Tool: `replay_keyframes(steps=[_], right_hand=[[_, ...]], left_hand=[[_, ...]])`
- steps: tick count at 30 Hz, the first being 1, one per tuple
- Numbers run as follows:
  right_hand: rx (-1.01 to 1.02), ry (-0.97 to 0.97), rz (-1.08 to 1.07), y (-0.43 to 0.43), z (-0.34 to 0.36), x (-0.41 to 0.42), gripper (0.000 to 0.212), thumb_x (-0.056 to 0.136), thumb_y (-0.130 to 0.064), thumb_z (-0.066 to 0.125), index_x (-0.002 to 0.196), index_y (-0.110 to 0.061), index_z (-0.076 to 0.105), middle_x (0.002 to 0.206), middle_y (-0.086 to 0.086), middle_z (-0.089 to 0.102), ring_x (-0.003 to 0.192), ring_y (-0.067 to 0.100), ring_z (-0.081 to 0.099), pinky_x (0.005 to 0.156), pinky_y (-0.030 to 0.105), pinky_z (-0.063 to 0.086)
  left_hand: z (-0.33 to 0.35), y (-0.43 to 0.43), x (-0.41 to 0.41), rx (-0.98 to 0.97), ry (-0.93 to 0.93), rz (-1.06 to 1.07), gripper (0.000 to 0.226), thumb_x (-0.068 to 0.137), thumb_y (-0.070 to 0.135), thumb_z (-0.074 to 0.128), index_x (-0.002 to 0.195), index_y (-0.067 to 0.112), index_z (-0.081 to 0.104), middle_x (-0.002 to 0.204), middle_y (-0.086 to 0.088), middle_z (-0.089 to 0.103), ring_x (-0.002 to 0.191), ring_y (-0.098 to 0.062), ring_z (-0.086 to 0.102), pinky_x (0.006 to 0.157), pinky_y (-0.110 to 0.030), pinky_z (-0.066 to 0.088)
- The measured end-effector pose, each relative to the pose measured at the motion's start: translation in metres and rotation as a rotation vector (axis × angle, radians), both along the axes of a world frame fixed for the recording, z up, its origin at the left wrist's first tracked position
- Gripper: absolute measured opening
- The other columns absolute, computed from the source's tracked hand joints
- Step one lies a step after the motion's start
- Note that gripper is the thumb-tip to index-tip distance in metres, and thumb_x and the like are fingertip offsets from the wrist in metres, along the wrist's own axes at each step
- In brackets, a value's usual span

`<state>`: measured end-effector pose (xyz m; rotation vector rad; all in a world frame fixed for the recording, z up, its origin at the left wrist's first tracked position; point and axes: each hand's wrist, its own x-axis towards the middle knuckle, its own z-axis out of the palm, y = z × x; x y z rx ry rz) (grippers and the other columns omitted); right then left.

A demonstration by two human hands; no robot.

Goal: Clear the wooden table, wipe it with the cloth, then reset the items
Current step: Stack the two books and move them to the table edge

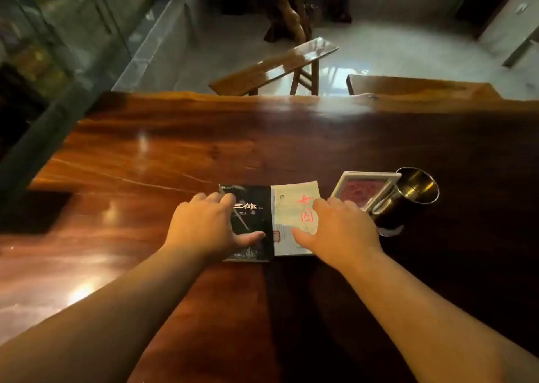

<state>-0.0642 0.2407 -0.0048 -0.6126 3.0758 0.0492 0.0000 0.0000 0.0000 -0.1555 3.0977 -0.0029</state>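
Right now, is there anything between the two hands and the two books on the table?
Nothing visible. The left hand already lies on the black book and the right hand on the white book. The white frame and metal cup stand off to the right.

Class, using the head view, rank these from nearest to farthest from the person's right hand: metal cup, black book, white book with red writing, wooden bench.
1. White book, under the right hand.
2. Black book, to its left.
3. Metal cup, to its right.
4. Wooden bench, beyond the table's far edge.
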Motion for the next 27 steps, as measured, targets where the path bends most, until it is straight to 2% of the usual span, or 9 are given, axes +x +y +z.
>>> replay_keyframes(steps=[6, 8, 11, 13, 15, 19, 23, 25, 27], right_hand=[[0.039, -0.143, -0.056, 0.01, -0.076, -0.019, 0.057, 0.085, -0.072, 0.054, 0.117, -0.026, 0.054, 0.104, 0.002, 0.06, 0.089, 0.026, 0.061, 0.054, 0.035, 0.037], [0.03, -0.172, -0.091, 0.013, -0.091, -0.026, 0.056, 0.085, -0.07, 0.058, 0.117, -0.025, 0.051, 0.105, 0.003, 0.06, 0.091, 0.026, 0.061, 0.054, 0.035, 0.036], [0.024, -0.236, -0.142, 0.013, -0.106, -0.032, 0.059, 0.084, -0.069, 0.062, 0.118, -0.023, 0.048, 0.103, 0.003, 0.058, 0.089, 0.024, 0.061, 0.047, 0.031, 0.03], [0.009, -0.275, -0.185, 0.01, -0.114, -0.034, 0.062, 0.084, -0.069, 0.065, 0.119, -0.022, 0.046, 0.103, 0.004, 0.057, 0.089, 0.022, 0.059, 0.047, 0.03, 0.035], [-0.035, -0.301, -0.239, 0.007, -0.118, -0.037, 0.067, 0.081, -0.067, 0.071, 0.122, -0.021, 0.044, 0.107, 0.006, 0.056, 0.093, 0.023, 0.058, 0.053, 0.03, 0.043], [-0.186, -0.397, -0.389, 0.004, -0.123, -0.042, 0.092, 0.073, -0.057, 0.086, 0.136, -0.014, 0.033, 0.117, 0.011, 0.058, 0.102, 0.027, 0.063, 0.062, 0.034, 0.054], [-0.307, -0.494, -0.519, 0.007, -0.128, -0.044, 0.087, 0.067, -0.052, 0.092, 0.121, -0.011, 0.037, 0.113, 0.009, 0.06, 0.095, 0.026, 0.066, 0.056, 0.032, 0.051], [-0.348, -0.561, -0.578, 0.011, -0.13, -0.046, 0.08, 0.068, -0.051, 0.092, 0.116, -0.012, 0.042, 0.107, 0.006, 0.063, 0.089, 0.023, 0.067, 0.056, 0.033, 0.053], [-0.368, -0.608, -0.595, 0.015, -0.131, -0.048, 0.07, 0.071, -0.052, 0.09, 0.114, -0.014, 0.051, 0.103, 0.003, 0.066, 0.082, 0.018, 0.066, 0.053, 0.031, 0.05]], left_hand=[[-0.082, 0.008, -0.014, 0.003, -0.104, 0.092, 0.099, 0.063, 0.105, 0.033, 0.124, 0.031, 0.059, 0.119, 0.004, 0.069, 0.109, -0.023, 0.062, 0.078, -0.04, 0.056], [-0.099, 0.009, -0.015, 0.016, -0.119, 0.133, 0.1, 0.062, 0.105, 0.035, 0.126, 0.031, 0.057, 0.124, 0.004, 0.066, 0.111, -0.025, 0.061, 0.079, -0.042, 0.056], [-0.116, 0.011, -0.016, 0.045, -0.167, 0.196, 0.105, 0.058, 0.105, 0.038, 0.132, 0.031, 0.051, 0.132, 0.004, 0.058, 0.114, -0.028, 0.058, 0.078, -0.043, 0.057], [-0.122, 0.011, -0.017, 0.071, -0.18, 0.241, 0.107, 0.055, 0.106, 0.043, 0.133, 0.032, 0.045, 0.134, 0.003, 0.052, 0.114, -0.03, 0.056, 0.077, -0.044, 0.057], [-0.125, 0.011, -0.018, 0.12, -0.193, 0.313, 0.11, 0.049, 0.106, 0.05, 0.131, 0.034, 0.04, 0.135, 0.001, 0.048, 0.112, -0.033, 0.058, 0.076, -0.046, 0.058], [-0.129, 0.012, -0.023, 0.284, -0.206, 0.483, 0.124, 0.037, 0.098, 0.071, 0.134, 0.034, 0.03, 0.136, -0.006, 0.042, 0.115, -0.044, 0.059, 0.081, -0.052, 0.06], [-0.135, 0.007, -0.031, 0.423, -0.242, 0.67, 0.146, 0.029, 0.085, 0.088, 0.146, 0.035, 0.017, 0.141, -0.013, 0.04, 0.126, -0.046, 0.054, 0.093, -0.056, 0.057], [-0.137, 0.004, -0.033, 0.498, -0.249, 0.732, 0.147, 0.03, 0.08, 0.092, 0.148, 0.027, 0.023, 0.141, -0.015, 0.048, 0.127, -0.044, 0.056, 0.093, -0.054, 0.057], [-0.142, 0.001, -0.032, 0.566, -0.238, 0.756, 0.124, 0.038, 0.077, 0.093, 0.133, 0.02, 0.036, 0.123, -0.008, 0.059, 0.118, -0.038, 0.062, 0.079, -0.046, 0.058]])
